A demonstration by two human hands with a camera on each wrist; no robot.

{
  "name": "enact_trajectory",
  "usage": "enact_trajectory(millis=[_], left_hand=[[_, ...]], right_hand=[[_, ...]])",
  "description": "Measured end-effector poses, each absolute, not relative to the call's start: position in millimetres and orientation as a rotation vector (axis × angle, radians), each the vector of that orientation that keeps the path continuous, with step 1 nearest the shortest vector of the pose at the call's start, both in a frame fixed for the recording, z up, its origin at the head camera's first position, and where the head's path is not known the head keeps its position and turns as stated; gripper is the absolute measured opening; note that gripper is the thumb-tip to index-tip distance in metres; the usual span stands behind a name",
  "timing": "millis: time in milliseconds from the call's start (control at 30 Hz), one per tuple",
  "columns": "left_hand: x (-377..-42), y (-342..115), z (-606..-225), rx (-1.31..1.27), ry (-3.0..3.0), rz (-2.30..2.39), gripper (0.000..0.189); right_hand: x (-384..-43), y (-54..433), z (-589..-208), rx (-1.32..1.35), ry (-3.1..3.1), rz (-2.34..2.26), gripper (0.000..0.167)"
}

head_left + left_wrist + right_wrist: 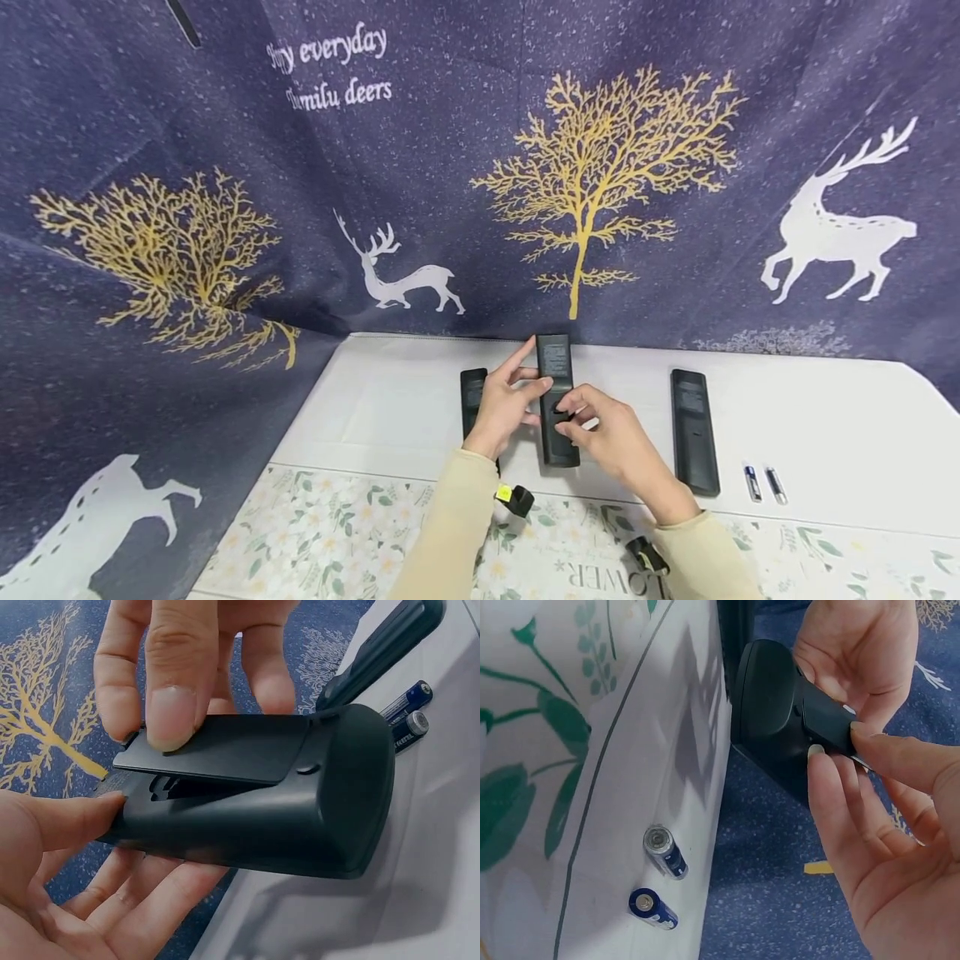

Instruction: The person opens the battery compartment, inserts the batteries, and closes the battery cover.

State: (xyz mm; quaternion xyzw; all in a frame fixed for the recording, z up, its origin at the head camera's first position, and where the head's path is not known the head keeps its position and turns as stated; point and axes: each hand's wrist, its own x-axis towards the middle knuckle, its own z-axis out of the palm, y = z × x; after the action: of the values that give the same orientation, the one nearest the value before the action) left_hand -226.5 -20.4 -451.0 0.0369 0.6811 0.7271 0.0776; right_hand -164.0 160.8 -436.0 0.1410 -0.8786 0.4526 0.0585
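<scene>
A black remote control (pixel 554 354) is held up with its back showing, over the white table. My left hand (pixel 504 408) grips it from the left side, thumb on the back and fingers along the edge. With thumb and fingers my right hand (pixel 618 437) pinches the black battery cover (pixel 240 746). In the left wrist view the cover stands tilted over the battery compartment (pixel 202 787): one end is raised, while the other meets the remote near its rounded end. The inside of the compartment is mostly hidden under the cover.
Another black remote (pixel 472 385) lies left, partly behind my left hand. A third remote (pixel 694 433) lies face down to the right, beside two batteries (pixel 752 483). A floral cloth (pixel 337 517) covers the table's near part; a dark printed curtain (pixel 465 167) hangs behind.
</scene>
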Motion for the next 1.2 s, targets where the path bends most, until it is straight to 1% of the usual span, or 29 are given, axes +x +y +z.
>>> enact_trajectory(millis=[267, 567, 800, 1200], left_hand=[[-227, -22, -451, 0.106, 2.029, 2.177, 0.067], [-215, -24, -457, 0.095, 2.033, 2.150, 0.065], [-219, -23, -452, 0.111, 2.016, 2.184, 0.066], [-223, -21, -448, 0.138, 1.984, 2.197, 0.066]], right_hand=[[-165, 162, -436, 0.393, -2.681, 1.419, 0.021], [-155, 164, -439, 0.344, -2.675, 1.609, 0.021], [-160, 173, -433, 0.405, -2.621, 1.639, 0.022], [-168, 194, -420, 0.323, -2.621, 1.563, 0.019]])
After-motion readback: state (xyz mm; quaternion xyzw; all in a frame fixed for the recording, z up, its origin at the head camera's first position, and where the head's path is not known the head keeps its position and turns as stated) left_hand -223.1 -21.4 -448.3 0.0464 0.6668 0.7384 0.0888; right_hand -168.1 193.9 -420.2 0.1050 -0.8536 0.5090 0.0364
